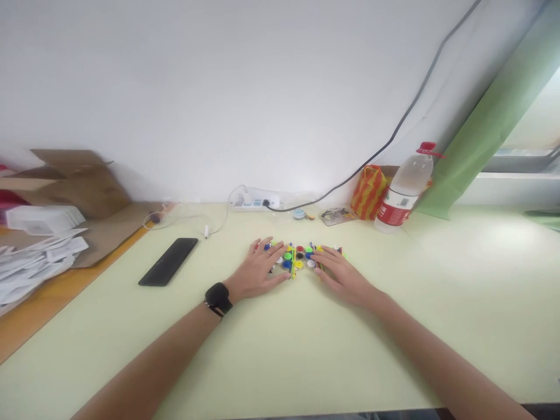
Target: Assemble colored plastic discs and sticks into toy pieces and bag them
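A row of small colourful round pieces [299, 264], in yellow, blue, green, red, white and black, lies on the pale green table [280, 350]. Thin yellow and blue strips stand between some of them. My left hand [258, 271] rests over the left end of the row, palm down with fingers spread. On that wrist is a black watch [218, 298]. Over the right end lies my right hand [341, 275], fingers stretched out and touching the pieces. Both hands cover part of the row, so the pieces beneath them are hidden.
A black phone [168, 262] lies to the left. Behind are a power strip [256, 200] with cables and a white charging plug [206, 231]. A large water bottle [405, 189] and a red-yellow bag [368, 192] stand back right. Cardboard [87, 184] and white cards [39, 265] sit far left.
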Motion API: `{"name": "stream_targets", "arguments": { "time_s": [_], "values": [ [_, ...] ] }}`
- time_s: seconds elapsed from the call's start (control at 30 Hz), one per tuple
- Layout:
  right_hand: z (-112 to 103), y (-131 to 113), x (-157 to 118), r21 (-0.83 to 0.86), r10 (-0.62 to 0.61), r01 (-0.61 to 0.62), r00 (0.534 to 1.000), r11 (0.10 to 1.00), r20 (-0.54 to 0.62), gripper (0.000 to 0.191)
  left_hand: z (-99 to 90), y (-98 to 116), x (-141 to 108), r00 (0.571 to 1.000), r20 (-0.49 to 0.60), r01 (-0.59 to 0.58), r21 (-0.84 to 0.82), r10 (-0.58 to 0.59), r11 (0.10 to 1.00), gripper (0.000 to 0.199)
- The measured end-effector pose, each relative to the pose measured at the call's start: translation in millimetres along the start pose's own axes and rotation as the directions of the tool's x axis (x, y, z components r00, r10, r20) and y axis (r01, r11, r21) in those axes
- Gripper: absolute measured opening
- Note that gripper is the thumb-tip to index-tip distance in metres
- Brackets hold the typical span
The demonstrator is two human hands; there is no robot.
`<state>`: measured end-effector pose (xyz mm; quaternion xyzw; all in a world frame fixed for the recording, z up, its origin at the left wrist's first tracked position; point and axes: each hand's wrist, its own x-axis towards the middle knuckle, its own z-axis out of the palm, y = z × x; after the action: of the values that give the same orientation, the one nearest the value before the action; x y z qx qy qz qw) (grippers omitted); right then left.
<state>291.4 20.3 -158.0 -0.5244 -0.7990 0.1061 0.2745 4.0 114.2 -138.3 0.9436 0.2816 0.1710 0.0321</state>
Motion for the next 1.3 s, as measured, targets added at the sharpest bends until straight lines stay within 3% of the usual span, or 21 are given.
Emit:
{"name": "stream_targets", "arguments": {
  "time_s": [0.3, 0.77, 0.93, 1.07, 1.3],
  "values": [
    [1, 2, 2, 0.015, -0.012, 0.013, 1.000, 1.000, -0.018, 0.045, -0.1, 0, -1, 1.000, -0.019, 0.020, -0.005, -0.020, 1.000, 0.071],
    [-4, 9, 0, -0.025, 0.086, -0.087, 0.996, 0.996, -0.021, 0.050, -6.8, 1, -5, 0.999, 0.021, 0.037, -0.024, -0.037, 0.999, 0.066],
    [-5, 17, -2, -0.045, 0.265, -0.269, 0.962, 0.962, -0.071, 0.063, -8.6, -22, -14, 0.983, -0.022, 0.183, -0.055, -0.185, 0.981, 0.071],
    [-3, 27, -4, -0.059, 0.421, -0.421, 0.907, 0.905, -0.011, 0.078, -3.3, -46, -21, 0.953, 0.043, 0.302, -0.101, -0.299, 0.948, 0.077],
    [5, 40, -3, -0.111, 0.376, -0.366, 0.923, 0.924, 0.085, 0.084, 1.8, -49, -21, 0.954, 0.115, 0.284, -0.044, -0.277, 0.958, 0.080]
  ]
}}
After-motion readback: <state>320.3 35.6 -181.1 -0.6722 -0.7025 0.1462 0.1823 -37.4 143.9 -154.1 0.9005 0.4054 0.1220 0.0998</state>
